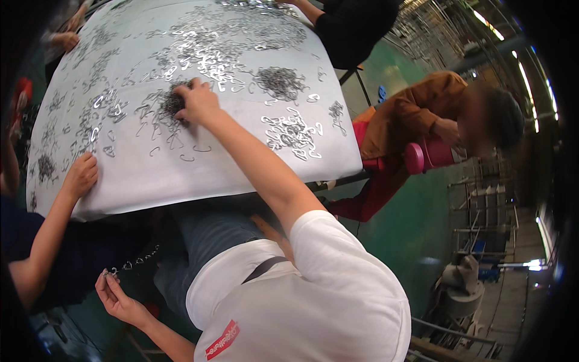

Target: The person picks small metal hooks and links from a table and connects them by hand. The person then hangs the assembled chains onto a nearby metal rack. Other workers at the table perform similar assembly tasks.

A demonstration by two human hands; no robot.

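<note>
At the lower left, away from the table, my left hand (122,303) is closed in a pinch on the end of a chain of metal hooks (137,261). The linked hooks trail up and to the right from the fingertips. My right arm stretches across the table, and my right hand (202,104) rests on a pile of dark metal hooks (158,111). Its thumb and fingers are spread over the pile; some fingertips are partly hidden among the hooks. Loose hooks lie scattered just below this pile.
A white-covered table (181,181) carries several heaps of hooks, including a shiny heap (292,133) and a dark heap (280,82). A co-worker's hand (81,174) is at the left edge. A person in brown (416,108) sits at the right beside a pink container (431,154).
</note>
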